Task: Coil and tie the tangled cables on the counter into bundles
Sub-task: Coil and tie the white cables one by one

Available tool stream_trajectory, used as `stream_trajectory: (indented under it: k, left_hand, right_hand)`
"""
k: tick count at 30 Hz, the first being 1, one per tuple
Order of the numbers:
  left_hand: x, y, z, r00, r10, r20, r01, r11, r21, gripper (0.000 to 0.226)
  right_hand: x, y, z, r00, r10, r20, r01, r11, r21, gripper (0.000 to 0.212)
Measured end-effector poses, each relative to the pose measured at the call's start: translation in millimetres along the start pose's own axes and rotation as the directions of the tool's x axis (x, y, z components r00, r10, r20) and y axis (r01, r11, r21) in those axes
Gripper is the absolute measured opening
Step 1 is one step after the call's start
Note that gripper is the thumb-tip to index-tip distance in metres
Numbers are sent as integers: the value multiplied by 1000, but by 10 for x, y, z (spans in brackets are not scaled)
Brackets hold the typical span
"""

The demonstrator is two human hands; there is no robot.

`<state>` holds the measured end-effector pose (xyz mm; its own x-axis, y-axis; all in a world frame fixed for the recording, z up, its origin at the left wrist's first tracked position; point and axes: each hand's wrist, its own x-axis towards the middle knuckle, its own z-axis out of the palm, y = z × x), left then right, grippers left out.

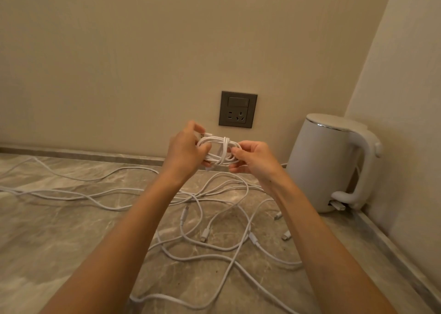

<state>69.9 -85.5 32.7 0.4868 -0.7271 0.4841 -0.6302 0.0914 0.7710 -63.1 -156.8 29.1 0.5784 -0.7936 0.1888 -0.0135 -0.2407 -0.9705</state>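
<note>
Veiny grey stone surface (59,230), with a smooth matte white kettle (319,165) sitting in the right corner. Thin white cables (214,218) sprawl loose all over it. Held up above that mess is one small coiled bundle (220,150), long axis running left to right, with a few turns cinched round its middle. The left hand (185,150) has its fingers curled round the left end, and the right hand (255,157) pinches the right end. Both are equally close, so I'd guess tucking the tail is next.

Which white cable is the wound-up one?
Find the grey wall socket left of the white kettle. Just below it, the left hand and right hand hold a small coiled cable bundle in the air. Unlike the loose cables sprawled on the counter, it is looped tight and wrapped round its middle.
</note>
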Motion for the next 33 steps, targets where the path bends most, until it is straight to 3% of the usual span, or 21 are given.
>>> stream_trajectory:
  k: [3,7,14,19,23,27,33]
  left_hand:
    - [9,0,12,995,-42,90,35,997,69,38]
    - [1,-26,4,993,-76,92,64,990,128,29]
    - [-54,-42,40,988,136,79,-153,942,298,16]
    - [-46,-59,48,997,76,23,-79,978,195,16]
    - [-40,-58,57,999,46,25,-49,988,144,18]
    - [-53,-33,107,996,47,80,-58,988,145,17]
    - [-75,-23,149,983,99,155,-129,971,200,15]
  right_hand:
    - [-7,8,-6,1000,-11,25,12,1000,-19,16]
    - [-24,-6,-18,997,-15,70,17,999,-28,10]
    - [-11,-19,-40,997,-9,70,8,1000,12,18]
    - [23,38,15,998,-34,-47,31,998,-57,13]
    - [40,68,48,994,-78,-76,55,961,-271,9]
    - [56,116,83,988,-131,-85,60,823,-564,15]
    - [60,151,61,997,-82,-5,58,752,-657,10]
